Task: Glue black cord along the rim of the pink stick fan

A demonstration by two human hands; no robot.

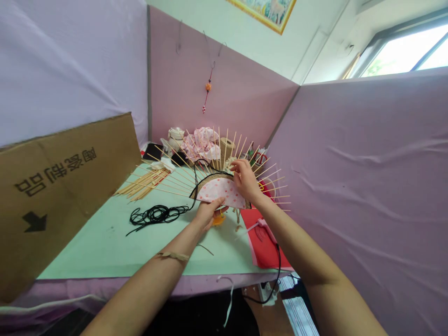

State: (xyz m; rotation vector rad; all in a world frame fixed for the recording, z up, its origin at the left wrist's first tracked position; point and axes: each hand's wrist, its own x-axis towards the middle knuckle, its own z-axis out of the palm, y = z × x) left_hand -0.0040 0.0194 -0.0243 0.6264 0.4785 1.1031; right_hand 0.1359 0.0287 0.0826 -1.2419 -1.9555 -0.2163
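Observation:
A half-round fan base [219, 190] covered in pink-dotted white cloth is held up over the table, with thin wooden sticks [175, 184] spreading out from its curved edge. My left hand [209, 212] grips its lower straight edge, thumb on the front and fingers behind. At the upper right of the curve, my right hand [246, 179] has its fingers bent among the sticks. A black cord [159, 214] lies in a loose coil at left; one length rises, loops over the curved edge and runs to my right fingertips, which are partly hidden.
Loose wooden sticks [145, 184] lie at left beside a tall cardboard sheet [70, 186]. A pink glue gun [266, 228] rests on red paper [259, 252] at right. Pink cloth [203, 142], a white jar [175, 137] and a twine roll [227, 147] stand at the back.

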